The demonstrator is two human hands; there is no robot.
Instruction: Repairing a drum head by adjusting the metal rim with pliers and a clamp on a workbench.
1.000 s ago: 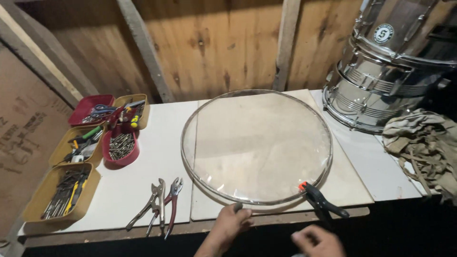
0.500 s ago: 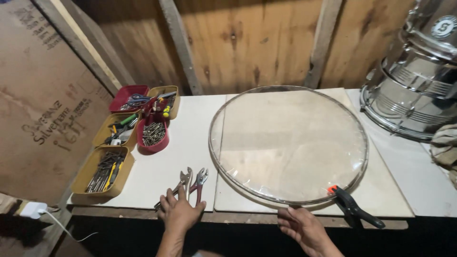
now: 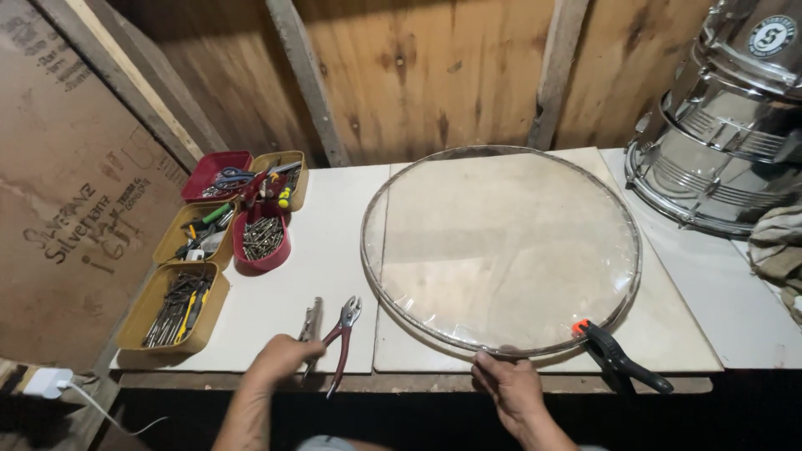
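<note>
The left hand (image 3: 280, 361) lies over the handles of the pliers (image 3: 341, 341) just left of the drumhead (image 3: 501, 250), fingers curled loosely on them; whether they are truly gripped I cannot tell. The right hand (image 3: 511, 386) rests flat at the drumhead's near rim, pressing rather than clasping. Right of that hand a clamp (image 3: 616, 357) bites the same rim at the table (image 3: 317, 242) edge. The clear film looks thin, so plier jaws swung across it could dent or tear it, and an uneven push might slide the hoop off the near edge. Left of the drumhead, open trays (image 3: 171, 305) of loose screws could spill if knocked. Beyond it to the right stands a chrome drum (image 3: 718, 142).
</note>
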